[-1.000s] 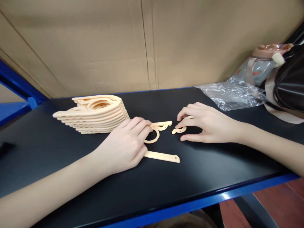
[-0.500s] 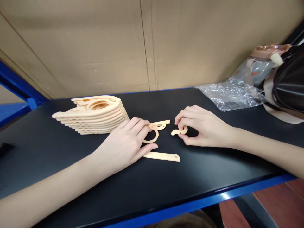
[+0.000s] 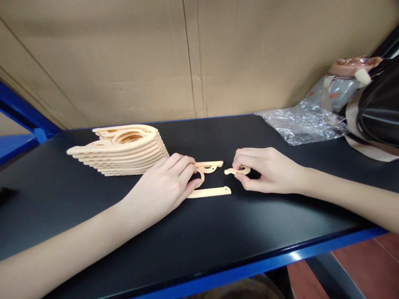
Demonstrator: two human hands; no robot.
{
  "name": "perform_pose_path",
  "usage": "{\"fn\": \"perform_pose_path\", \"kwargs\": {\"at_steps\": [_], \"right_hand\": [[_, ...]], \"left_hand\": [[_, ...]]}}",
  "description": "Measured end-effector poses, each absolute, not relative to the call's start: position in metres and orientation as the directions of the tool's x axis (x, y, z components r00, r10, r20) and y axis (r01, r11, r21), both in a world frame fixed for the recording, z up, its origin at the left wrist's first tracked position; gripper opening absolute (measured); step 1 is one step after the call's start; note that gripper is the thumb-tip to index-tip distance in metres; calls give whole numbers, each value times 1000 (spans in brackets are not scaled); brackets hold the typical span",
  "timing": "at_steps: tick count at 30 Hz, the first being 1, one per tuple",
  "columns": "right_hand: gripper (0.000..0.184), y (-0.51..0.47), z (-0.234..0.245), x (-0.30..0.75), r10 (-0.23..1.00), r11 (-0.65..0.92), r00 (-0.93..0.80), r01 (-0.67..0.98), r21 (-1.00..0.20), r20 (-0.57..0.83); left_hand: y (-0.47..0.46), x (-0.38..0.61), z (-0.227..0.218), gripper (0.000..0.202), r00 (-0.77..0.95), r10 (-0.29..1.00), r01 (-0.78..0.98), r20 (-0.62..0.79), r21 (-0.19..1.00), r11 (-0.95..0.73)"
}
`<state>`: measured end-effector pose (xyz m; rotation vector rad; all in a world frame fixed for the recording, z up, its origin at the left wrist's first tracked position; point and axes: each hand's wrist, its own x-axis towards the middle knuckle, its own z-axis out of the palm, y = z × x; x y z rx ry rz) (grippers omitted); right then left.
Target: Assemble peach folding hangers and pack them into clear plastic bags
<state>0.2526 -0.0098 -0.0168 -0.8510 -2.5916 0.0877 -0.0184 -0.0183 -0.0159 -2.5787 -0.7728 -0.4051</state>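
The right hand (image 3: pixel 268 170) has its thumb and fingers pinched shut on a small cream hook (image 3: pixel 237 170), held low, at or just above the black table (image 3: pixel 218 236). The hook's free end points left, toward the other hand.

The left hand (image 3: pixel 162 187) is curled, fingertips closed on a cream hanger (image 3: pixel 212 192) that lies flat on the table. One bar of the hanger sticks out to the right below the fingers, a second bar sticks out above them, and a ring part shows between the two. The hook's tip is just beside the end of the upper bar, with a narrow gap between them.

A stack of hangers (image 3: pixel 121 149) lies just behind the left hand. There is bare table in front of both hands up to the blue edge (image 3: pixel 249 268), and more behind them up to the cardboard wall (image 3: pixel 187 62). A plastic bag (image 3: pixel 302 122) and a black bag (image 3: pixel 380 108) lie well apart, at the far right.
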Motion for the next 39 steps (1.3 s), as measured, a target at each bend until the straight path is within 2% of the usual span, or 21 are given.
{"fn": "perform_pose_path", "kwargs": {"at_steps": [7, 9, 12, 15, 18, 22, 32, 39], "right_hand": [[30, -10, -15, 250, 567, 819, -746, 558, -138, 348], [34, -10, -16, 249, 575, 806, -736, 584, -95, 356], [37, -11, -16, 250, 588, 785, -718, 617, -49, 372], [40, -12, -17, 250, 608, 769, -707, 638, -46, 360], [42, -12, -17, 250, 608, 775, -717, 629, -60, 342], [40, -11, -18, 249, 585, 803, -743, 586, -108, 324], [43, -13, -17, 248, 610, 792, -740, 572, -212, 283], [36, -16, -15, 247, 616, 783, -740, 537, -314, 271]], "left_hand": [[-17, -17, -15, 26, 798, 437, 577, 415, -316, -753], [-19, -16, -14, 23, 787, 438, 580, 435, -279, -765], [-23, -15, -14, 24, 794, 447, 527, 411, -100, -844], [-25, -14, -17, 24, 810, 494, 481, 318, 122, -868], [-24, -16, -20, 12, 810, 525, 472, 261, 239, -848], [-22, -16, -18, 13, 814, 530, 486, 237, 221, -845], [-22, -14, -18, 14, 774, 569, 537, 277, 190, -822], [-22, -16, -20, 22, 765, 572, 542, 295, 185, -820]]}}
